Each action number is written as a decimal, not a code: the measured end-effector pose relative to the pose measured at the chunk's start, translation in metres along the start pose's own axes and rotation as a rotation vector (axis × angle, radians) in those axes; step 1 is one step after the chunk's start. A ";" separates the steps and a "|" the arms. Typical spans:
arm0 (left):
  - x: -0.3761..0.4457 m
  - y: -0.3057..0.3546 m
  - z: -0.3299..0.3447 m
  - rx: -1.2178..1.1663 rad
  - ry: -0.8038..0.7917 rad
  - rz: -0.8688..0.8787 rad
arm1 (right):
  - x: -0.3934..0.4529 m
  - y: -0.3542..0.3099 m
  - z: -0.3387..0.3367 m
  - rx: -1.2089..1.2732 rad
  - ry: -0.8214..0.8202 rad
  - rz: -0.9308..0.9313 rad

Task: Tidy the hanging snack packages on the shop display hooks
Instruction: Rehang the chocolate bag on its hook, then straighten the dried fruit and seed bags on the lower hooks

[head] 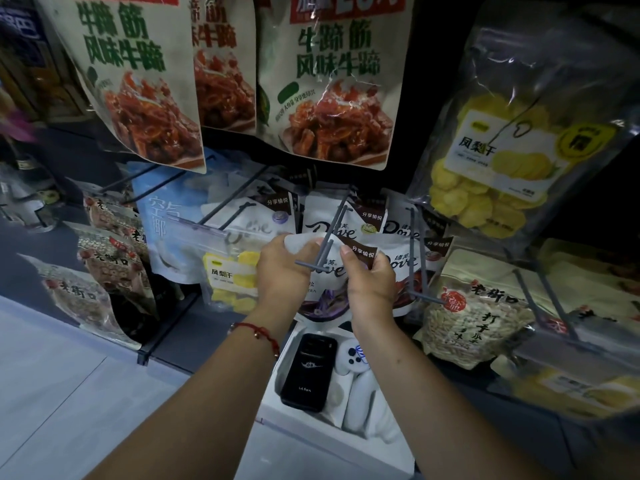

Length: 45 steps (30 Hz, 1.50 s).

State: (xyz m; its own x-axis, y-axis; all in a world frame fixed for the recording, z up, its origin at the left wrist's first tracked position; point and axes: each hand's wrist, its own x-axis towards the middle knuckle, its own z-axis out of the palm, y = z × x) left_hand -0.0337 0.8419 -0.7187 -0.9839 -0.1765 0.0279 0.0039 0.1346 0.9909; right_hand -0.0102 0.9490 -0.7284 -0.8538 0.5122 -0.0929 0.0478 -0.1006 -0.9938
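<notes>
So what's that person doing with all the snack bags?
A person is tidying snacks hanging in a shop. Both hands hold the top of a white Dove chocolate bag: the left hand grips its left corner, the right hand pinches its right. They hold it at the tip of a grey display hook; whether it is threaded on is unclear. More Dove bags hang behind, and dried pineapple hangs to the right.

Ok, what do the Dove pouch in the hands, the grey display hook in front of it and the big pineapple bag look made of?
Dove pouch: looks like soft matte plastic film; it crumples where the left hand and right hand pinch its top.
Display hook: rigid grey rod with a dull finish, either painted metal or plastic; I cannot tell which.
Pineapple bag: clear glossy plastic, showing glare, wrinkles and the yellow slices inside.
</notes>
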 end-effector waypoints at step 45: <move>-0.064 -0.049 -0.187 1.376 -0.154 0.049 | -0.029 0.025 0.099 -0.355 -0.189 0.027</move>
State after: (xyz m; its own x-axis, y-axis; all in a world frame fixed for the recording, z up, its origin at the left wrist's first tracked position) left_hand 0.0621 0.6645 -0.7440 -0.9978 -0.0478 -0.0455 -0.0505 0.9969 0.0609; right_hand -0.0355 0.8477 -0.7446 -0.9284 0.3444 -0.1396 0.2196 0.2053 -0.9537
